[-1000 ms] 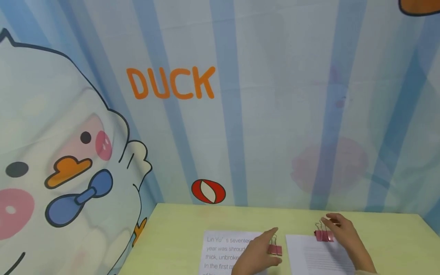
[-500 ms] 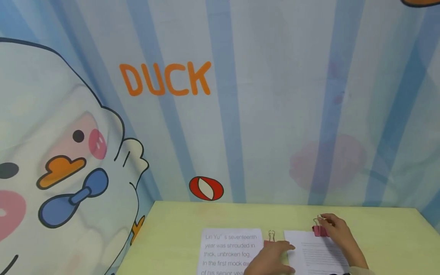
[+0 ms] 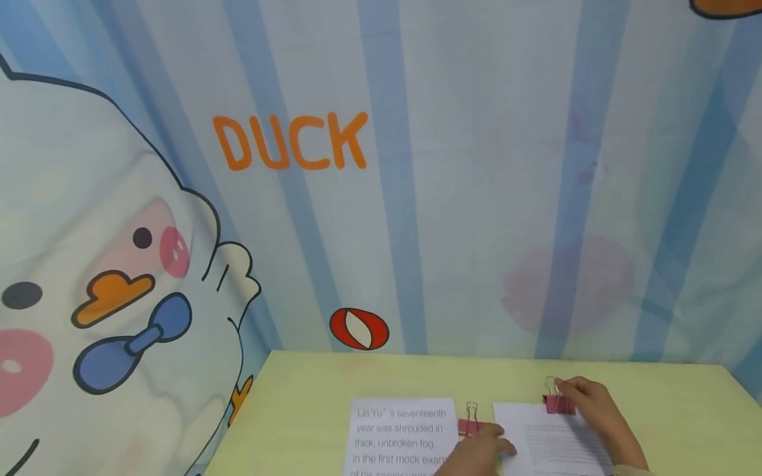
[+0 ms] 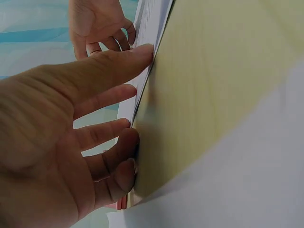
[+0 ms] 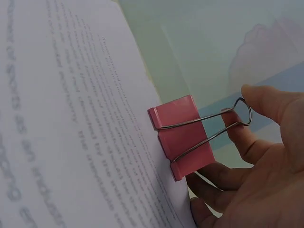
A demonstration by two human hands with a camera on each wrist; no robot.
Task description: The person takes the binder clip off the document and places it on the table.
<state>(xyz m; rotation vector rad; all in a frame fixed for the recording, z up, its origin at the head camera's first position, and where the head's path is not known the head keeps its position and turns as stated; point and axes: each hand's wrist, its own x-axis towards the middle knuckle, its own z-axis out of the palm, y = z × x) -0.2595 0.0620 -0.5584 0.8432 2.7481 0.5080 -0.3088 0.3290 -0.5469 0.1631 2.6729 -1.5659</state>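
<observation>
A pink binder clip (image 3: 559, 404) with wire handles sits on the top edge of the right paper stack (image 3: 512, 423). My right hand (image 3: 598, 406) has thumb and index finger at its handles; the right wrist view shows them pinching the wire loop of the clip (image 5: 183, 135), other fingers behind the paper (image 5: 95, 114). My left hand (image 3: 476, 453) lies at the stack's left side. In the left wrist view, the thumb and fingertips of this hand (image 4: 71, 118) touch the stack's edge (image 4: 154, 23), fingers partly bent.
Left of the stack lies a sheet in large print (image 3: 399, 430). A second pink binder clip (image 3: 470, 426) stands between it and the stack, partly behind my left hand. Behind the pale yellow table (image 3: 297, 403) hangs a printed curtain (image 3: 476, 198).
My left hand has moved right and down from the second clip to the stack's left edge, uncovering the large-print sheet. The right hand stays at its clip.
</observation>
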